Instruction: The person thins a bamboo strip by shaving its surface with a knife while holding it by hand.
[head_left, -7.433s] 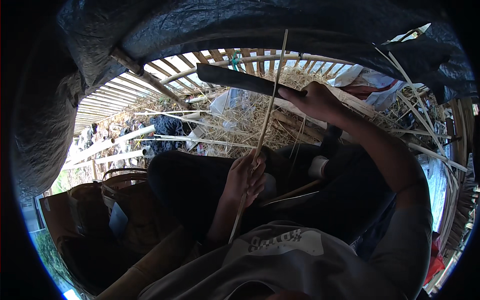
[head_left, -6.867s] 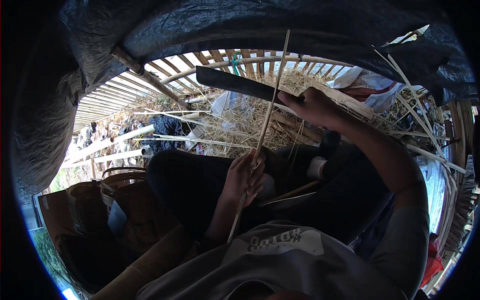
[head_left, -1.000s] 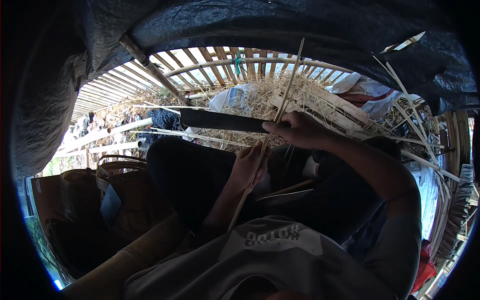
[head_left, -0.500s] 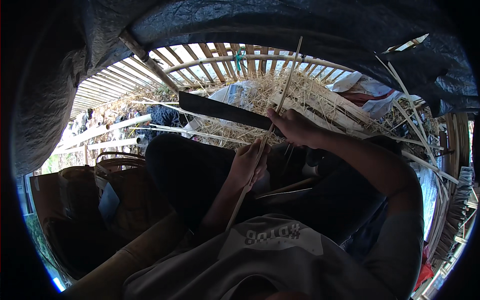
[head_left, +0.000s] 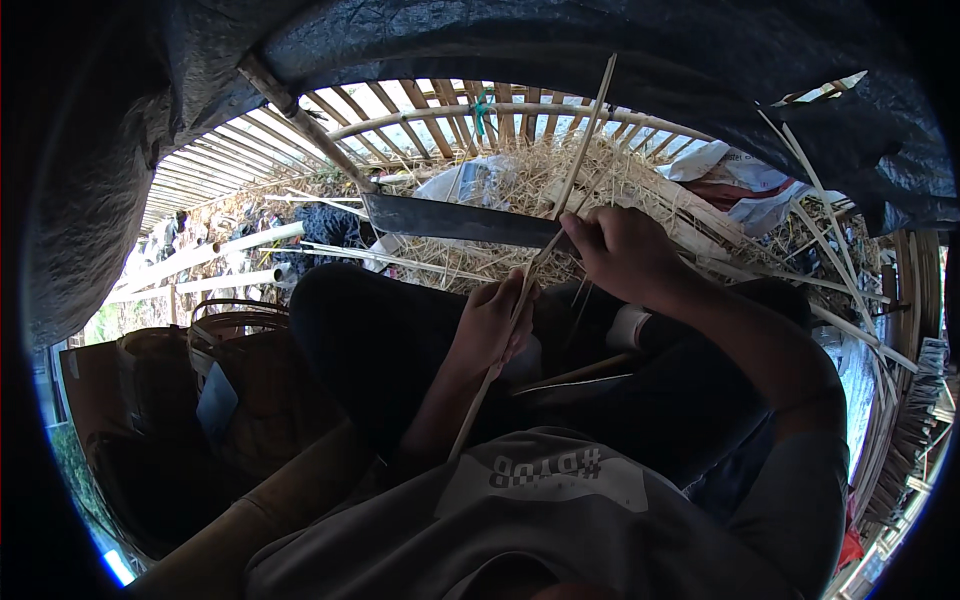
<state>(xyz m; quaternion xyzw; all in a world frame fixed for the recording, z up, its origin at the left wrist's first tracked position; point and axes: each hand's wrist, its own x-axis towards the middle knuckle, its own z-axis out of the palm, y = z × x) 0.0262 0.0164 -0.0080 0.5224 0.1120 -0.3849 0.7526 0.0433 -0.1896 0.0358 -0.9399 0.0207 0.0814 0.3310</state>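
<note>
A long, thin bamboo strip (head_left: pixel 580 165) runs from beside my left forearm up past the knife, tilted a little to the right. My left hand (head_left: pixel 497 322) is closed around its lower half, above my crossed legs. With my right hand (head_left: pixel 615 250) I grip a machete (head_left: pixel 450 221) whose wide, dark blade points left and lies across the strip. Its handle is hidden in my fist. Where the blade meets the strip, just above my left hand, the bamboo seems to part into two thin pieces. My right thumb is at the strip beside the blade.
Straw-like bamboo shavings (head_left: pixel 530 170) heap up ahead, before a slatted bamboo fence (head_left: pixel 430 125). Cut bamboo poles (head_left: pixel 240 285) lie at left, near a woven basket (head_left: pixel 240 320). A thick bamboo pole (head_left: pixel 260 500) rests at lower left. Dark tarpaulin (head_left: pixel 600 40) hangs overhead.
My right hand and the machete have shifted slightly right, with the blade now against the strip farther up. My left hand stays nearly in place, and the strip's top leans a bit more right.
</note>
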